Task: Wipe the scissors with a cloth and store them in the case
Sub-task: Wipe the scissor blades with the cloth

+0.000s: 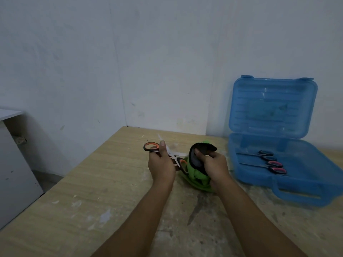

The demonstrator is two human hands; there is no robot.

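Note:
My left hand (pixel 161 164) grips a pair of scissors (pixel 152 147) with black and orange handles; the blades are spread open and one tip points up and away. My right hand (pixel 215 165) grips a dark grey cloth (pixel 196 154) bunched over a green cloth (pixel 196 175), which touches the table just right of the scissors. An open blue plastic case (pixel 289 184) lies at the right, lid upright against the wall. Inside it lie a black-handled pair of scissors (pixel 263 154) and a pink-handled pair (pixel 274 166).
The wooden table (pixel 92 191) is stained and scuffed, and its far edge meets a white wall. A grey cabinet (pixel 13 164) stands off the table's left side.

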